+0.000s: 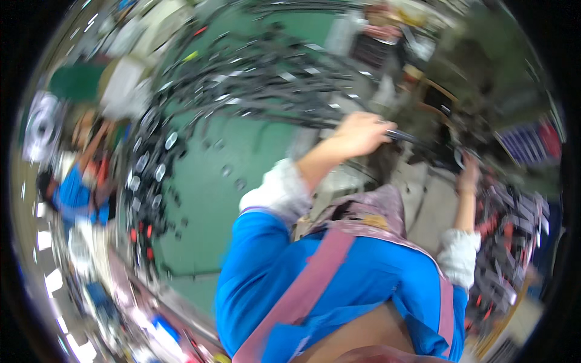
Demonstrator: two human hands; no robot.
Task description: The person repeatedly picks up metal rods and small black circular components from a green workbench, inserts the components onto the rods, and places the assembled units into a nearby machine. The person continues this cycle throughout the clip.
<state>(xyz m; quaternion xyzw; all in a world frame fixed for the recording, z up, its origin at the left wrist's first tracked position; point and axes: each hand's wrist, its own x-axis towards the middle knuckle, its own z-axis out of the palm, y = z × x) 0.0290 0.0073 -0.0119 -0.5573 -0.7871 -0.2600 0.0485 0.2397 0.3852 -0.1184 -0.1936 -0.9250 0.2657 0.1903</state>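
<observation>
My left hand [362, 134] is closed around a dark, glossy rod-like piece [400, 135], which points right toward a dark machine [478, 66]. My right hand [468, 173] reaches in beside the lower part of that machine, close to a small shiny ring-shaped part [459, 158]. Blur hides its fingers, so whether it grips anything is unclear. To the left of my left hand, a heap of long black strips [266, 85] with shiny ends lies on a green tabletop [212, 193].
Black parts with round shiny ends [145, 163] line the table's left edge. A pile of black and red pieces [505, 248] lies right of my right forearm. Beyond the table at left, another person in blue [75, 190] is at work. A blue-and-red box [535, 142] stands far right.
</observation>
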